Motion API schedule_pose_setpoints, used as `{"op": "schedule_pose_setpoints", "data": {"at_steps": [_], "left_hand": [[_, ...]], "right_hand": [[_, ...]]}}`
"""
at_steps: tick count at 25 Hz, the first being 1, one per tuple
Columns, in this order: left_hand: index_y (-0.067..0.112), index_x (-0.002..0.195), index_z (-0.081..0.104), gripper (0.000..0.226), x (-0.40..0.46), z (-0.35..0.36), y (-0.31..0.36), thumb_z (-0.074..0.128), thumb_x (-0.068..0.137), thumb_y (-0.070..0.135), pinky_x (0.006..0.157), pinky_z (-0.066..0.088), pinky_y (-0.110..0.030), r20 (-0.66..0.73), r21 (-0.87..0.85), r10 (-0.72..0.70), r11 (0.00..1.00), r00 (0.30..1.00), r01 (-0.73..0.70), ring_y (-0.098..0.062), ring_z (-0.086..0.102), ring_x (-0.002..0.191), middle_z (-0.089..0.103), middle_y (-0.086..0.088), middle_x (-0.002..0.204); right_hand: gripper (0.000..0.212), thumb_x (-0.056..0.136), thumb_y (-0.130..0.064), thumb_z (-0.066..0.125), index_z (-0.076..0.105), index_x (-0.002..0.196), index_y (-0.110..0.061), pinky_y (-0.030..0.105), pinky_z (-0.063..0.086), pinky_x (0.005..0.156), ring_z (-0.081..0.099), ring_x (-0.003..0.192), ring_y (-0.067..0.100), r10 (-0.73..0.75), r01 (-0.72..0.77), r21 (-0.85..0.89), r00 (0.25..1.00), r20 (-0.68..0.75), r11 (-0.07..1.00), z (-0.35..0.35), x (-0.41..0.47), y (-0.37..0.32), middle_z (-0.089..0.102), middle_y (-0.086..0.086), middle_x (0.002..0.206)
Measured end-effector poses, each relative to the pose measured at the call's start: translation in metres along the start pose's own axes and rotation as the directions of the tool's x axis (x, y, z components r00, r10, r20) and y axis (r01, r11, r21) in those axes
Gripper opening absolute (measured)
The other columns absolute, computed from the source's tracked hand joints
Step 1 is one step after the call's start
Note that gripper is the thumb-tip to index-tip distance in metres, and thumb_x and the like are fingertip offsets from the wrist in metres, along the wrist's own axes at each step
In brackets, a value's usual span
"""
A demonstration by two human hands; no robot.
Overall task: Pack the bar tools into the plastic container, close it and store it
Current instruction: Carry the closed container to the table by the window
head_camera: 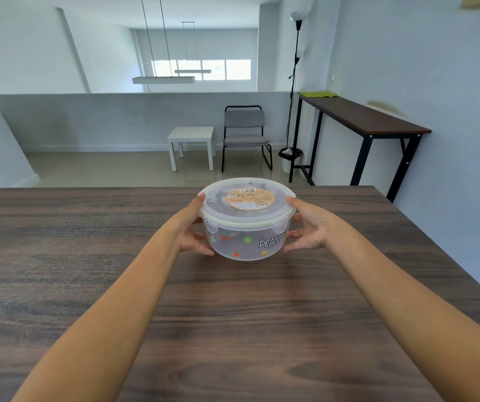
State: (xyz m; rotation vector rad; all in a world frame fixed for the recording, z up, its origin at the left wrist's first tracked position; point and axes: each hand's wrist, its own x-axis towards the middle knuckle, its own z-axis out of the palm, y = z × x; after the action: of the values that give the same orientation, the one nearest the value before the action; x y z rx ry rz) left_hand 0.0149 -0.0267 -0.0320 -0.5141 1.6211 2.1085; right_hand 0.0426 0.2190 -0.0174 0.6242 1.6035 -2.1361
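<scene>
A round clear plastic container (246, 239) with fruit stickers and the word PEANUTS stands near the far edge of the dark wooden table (88, 256). Its clear lid (218, 198), bearing an orange round label, sits on top with the clips down. Dark shapes show dimly through the lid; the contents cannot be made out. My left hand (188, 230) grips the container's left side, thumb at the lid rim. My right hand (309, 227) grips its right side the same way.
Beyond the table are a small white side table (191, 137), a grey chair (246, 134), a black floor lamp (293, 91) and a tall dark console table (363, 117) along the right wall. A low wall runs across the room behind them.
</scene>
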Motion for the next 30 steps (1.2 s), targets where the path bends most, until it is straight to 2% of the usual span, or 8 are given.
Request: {"op": "schedule_pose_setpoints", "data": {"at_steps": [2, 5, 7, 9, 13, 21, 27, 30], "left_hand": [[0.010, 0.111, 0.053, 0.056, -0.006, 0.005, 0.007, 0.068, 0.076, 0.051, 0.078, 0.047, -0.069, 0.070, -0.096, -0.020, 0.995, 0.997, 0.027, -0.047, 0.047, 0.117, 0.045, -0.022, 0.130], [0.012, 0.104, 0.053, 0.056, -0.017, 0.010, 0.019, 0.076, 0.068, 0.048, 0.082, 0.050, -0.064, 0.097, -0.139, -0.049, 0.988, 0.994, 0.062, -0.046, 0.054, 0.111, 0.047, -0.027, 0.127], [0.015, 0.102, 0.055, 0.057, -0.025, 0.011, 0.026, 0.078, 0.062, 0.048, 0.081, 0.052, -0.055, 0.066, -0.138, -0.029, 0.990, 0.997, 0.038, -0.041, 0.058, 0.108, 0.051, -0.024, 0.123], [0.016, 0.099, 0.056, 0.057, -0.034, 0.012, 0.029, 0.079, 0.057, 0.048, 0.075, 0.052, -0.048, 0.013, -0.176, 0.006, 0.984, 1.000, -0.004, -0.036, 0.058, 0.105, 0.054, -0.021, 0.117], [0.018, 0.096, 0.057, 0.056, -0.052, 0.006, 0.014, 0.078, 0.053, 0.047, 0.076, 0.050, -0.040, -0.086, -0.281, 0.055, 0.957, 0.995, -0.077, -0.031, 0.056, 0.105, 0.056, -0.016, 0.110], [0.019, 0.084, 0.060, 0.040, -0.112, -0.041, -0.029, 0.074, 0.056, 0.045, 0.051, 0.054, -0.030, -0.317, -0.424, 0.105, 0.874, 0.943, -0.240, -0.023, 0.060, 0.079, 0.061, -0.005, 0.088], [0.019, 0.087, 0.063, 0.042, -0.177, -0.103, -0.049, 0.073, 0.056, 0.046, 0.051, 0.055, -0.028, -0.497, -0.459, 0.115, 0.807, 0.860, -0.373, -0.021, 0.061, 0.081, 0.063, -0.002, 0.087], [0.020, 0.090, 0.063, 0.047, -0.223, -0.140, -0.065, 0.073, 0.053, 0.048, 0.051, 0.055, -0.026, -0.611, -0.455, 0.089, 0.774, 0.786, -0.441, -0.020, 0.062, 0.081, 0.063, -0.002, 0.088]], "right_hand": [[0.072, 0.081, -0.045, 0.065, 0.035, 0.141, -0.018, 0.063, 0.038, 0.096, 0.044, 0.120, 0.047, -0.016, 0.016, 0.056, 1.000, 0.014, 0.998, 0.002, -0.004, -0.010, 0.033, 0.028, 0.141], [0.066, 0.079, -0.046, 0.065, 0.038, 0.135, -0.022, 0.066, 0.046, 0.078, 0.053, 0.100, 0.048, -0.066, 0.059, 0.078, 0.993, 0.095, 0.995, 0.005, -0.011, -0.025, 0.045, 0.030, 0.120], [0.062, 0.079, -0.046, 0.066, 0.041, 0.130, -0.022, 0.069, 0.042, 0.086, 0.050, 0.106, 0.051, -0.087, 0.081, 0.055, 0.989, 0.123, 0.995, 0.006, -0.015, -0.030, 0.045, 0.031, 0.115], [0.065, 0.075, -0.042, 0.069, 0.040, 0.130, -0.022, 0.069, 0.035, 0.097, 0.047, 0.112, 0.052, -0.097, 0.088, 0.075, 0.988, 0.123, 0.993, 0.008, -0.018, -0.029, 0.043, 0.032, 0.114], [0.070, 0.067, -0.038, 0.075, 0.044, 0.127, -0.021, 0.065, 0.039, 0.096, 0.050, 0.109, 0.047, -0.082, 0.066, 0.142, 0.991, 0.107, 0.988, 0.026, -0.028, -0.012, 0.047, 0.025, 0.110], [0.039, 0.063, -0.039, 0.077, 0.055, 0.090, -0.020, 0.062, 0.043, 0.092, 0.054, 0.106, 0.040, -0.031, 0.011, 0.127, 0.987, 0.155, 0.992, 0.084, -0.047, 0.036, 0.052, 0.020, 0.101], [0.042, 0.064, -0.042, 0.076, 0.055, 0.094, -0.021, 0.063, 0.042, 0.086, 0.053, 0.109, 0.040, 0.035, -0.037, -0.001, 0.958, 0.284, 0.999, 0.158, -0.065, 0.070, 0.053, 0.020, 0.104], [0.051, 0.064, -0.044, 0.076, 0.056, 0.107, -0.025, 0.057, 0.047, 0.070, 0.053, 0.110, 0.039, 0.095, -0.067, -0.086, 0.918, 0.385, 0.994, 0.203, -0.083, 0.097, 0.052, 0.019, 0.110]]}}
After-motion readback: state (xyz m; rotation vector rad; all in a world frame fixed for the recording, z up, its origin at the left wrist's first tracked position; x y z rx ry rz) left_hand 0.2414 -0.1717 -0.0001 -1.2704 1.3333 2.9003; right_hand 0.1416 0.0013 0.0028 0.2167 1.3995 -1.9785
